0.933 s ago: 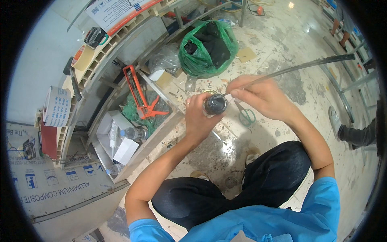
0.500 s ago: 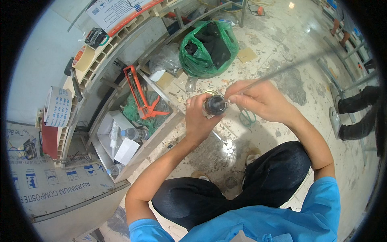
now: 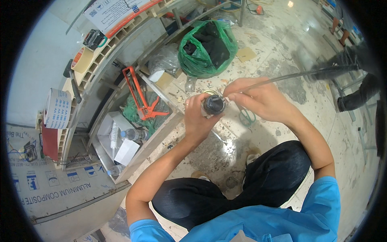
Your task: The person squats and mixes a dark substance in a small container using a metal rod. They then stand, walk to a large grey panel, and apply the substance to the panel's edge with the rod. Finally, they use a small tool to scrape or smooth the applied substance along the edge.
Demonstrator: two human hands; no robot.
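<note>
Left hand point(image 3: 198, 121) fingers clamped round a dark tube end point(image 3: 214, 104), held above the floor's point(image 3: 282, 48) middle. Right hand point(image 3: 258, 99) pinches a thin rod point(image 3: 290, 76) at its mouth (steady the tube; feed straight).

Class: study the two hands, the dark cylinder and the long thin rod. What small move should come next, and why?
Probably a slight push of the rod inward. The left hand grips the dark cylinder upright, its open end facing up, and the right hand pinches the rod's near end right at that opening. Whether the tip is already inside cannot be told.
</note>
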